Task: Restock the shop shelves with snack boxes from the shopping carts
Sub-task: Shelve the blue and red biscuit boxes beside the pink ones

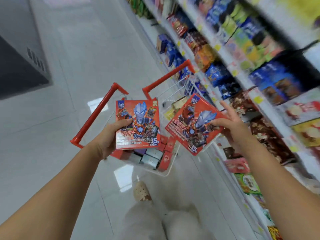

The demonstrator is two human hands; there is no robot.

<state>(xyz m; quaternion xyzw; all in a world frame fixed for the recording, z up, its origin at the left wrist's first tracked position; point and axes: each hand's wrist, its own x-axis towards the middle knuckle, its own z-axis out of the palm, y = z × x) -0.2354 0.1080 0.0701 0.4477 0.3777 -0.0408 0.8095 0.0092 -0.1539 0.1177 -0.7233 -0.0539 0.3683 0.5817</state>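
Observation:
My left hand [110, 135] grips a red snack box [138, 123] with a blue-masked hero on its front, held upright above the near cart. My right hand [230, 123] pinches a second, identical red box [194, 125] by its right edge, tilted toward the shelves, thumb on the front and fingers spread behind. Below both boxes stands a white wire shopping cart [170, 168] with a red handle [94, 115]; it holds several red, purple and grey boxes. A second cart with a red handle [170, 74] stands just beyond it.
Shop shelves [270, 104] packed with blue, orange, green and brown snack packs run along the right side, blurred by motion. A grey cabinet [20, 66] stands at the left. White tiled floor [83, 66] stretches between them. My shoe [142, 191] shows below the cart.

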